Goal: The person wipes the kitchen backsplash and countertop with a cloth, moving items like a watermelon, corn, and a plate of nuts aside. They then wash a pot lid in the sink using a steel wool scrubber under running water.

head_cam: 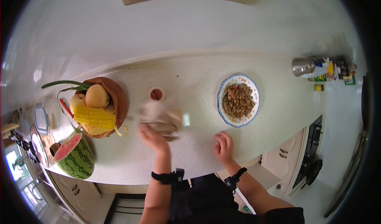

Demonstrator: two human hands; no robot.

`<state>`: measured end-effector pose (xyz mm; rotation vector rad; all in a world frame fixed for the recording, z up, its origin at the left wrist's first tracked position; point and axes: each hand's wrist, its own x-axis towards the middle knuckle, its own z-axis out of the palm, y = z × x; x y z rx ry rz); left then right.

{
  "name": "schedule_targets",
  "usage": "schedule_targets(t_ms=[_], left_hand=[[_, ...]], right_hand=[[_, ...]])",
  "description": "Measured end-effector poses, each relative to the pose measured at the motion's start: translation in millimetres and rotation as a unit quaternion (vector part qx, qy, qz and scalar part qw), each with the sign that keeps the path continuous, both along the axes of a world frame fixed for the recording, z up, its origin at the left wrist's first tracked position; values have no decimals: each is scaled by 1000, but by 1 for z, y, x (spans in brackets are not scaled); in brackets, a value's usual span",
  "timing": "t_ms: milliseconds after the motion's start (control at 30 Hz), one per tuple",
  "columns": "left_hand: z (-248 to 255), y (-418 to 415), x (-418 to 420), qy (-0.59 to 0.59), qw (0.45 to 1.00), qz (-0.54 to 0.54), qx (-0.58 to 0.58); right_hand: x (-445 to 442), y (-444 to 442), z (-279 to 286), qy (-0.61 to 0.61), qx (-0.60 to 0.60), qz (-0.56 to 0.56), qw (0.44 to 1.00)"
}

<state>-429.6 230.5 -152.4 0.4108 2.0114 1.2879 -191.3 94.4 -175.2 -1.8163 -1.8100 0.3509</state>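
Note:
My left hand (pixel 151 137) is at a pale, brownish cloth-like thing (pixel 163 120) that is blurred by motion; the fingers seem to be on its left edge, but the grip is too blurred to tell. Just behind it stands a small white cup (pixel 157 94) with something dark red inside. My right hand (pixel 223 146) rests on the counter with its fingers loosely curled and nothing seen in them. Beyond it sits a white bowl with a blue rim (pixel 219 105), holding peanuts in their shells (pixel 238 100).
At the left, a brown woven basket (pixel 120 102) holds round yellowish fruit (pixel 97 96) and corn (pixel 94 117). A cut watermelon (pixel 77 158) lies nearer the counter's edge. A metal pitcher (pixel 303 67) and bottles stand at the far right, behind a black gas stove (pixel 311 146).

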Motion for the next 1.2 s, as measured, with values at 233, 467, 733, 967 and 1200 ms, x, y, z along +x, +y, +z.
schedule_targets(t_ms=[233, 467, 733, 967, 1200], left_hand=[[-16, 109, -53, 442, 826, -350, -8], [-30, 173, -31, 391, 774, -405, -289], [-45, 173, -4, 565, 580, -503, -302], [12, 145, 58, 596, 512, -596, -166], [19, -17, 87, 490, 435, -755, 16]], right_hand=[[23, 27, 21, 550, -153, -234, 787], [69, 70, 21, 688, -65, -322, 647], [68, 64, 6, 704, -45, -322, 631], [65, 14, 30, 694, 87, -361, 616], [70, -54, 62, 657, 125, -402, 626]])
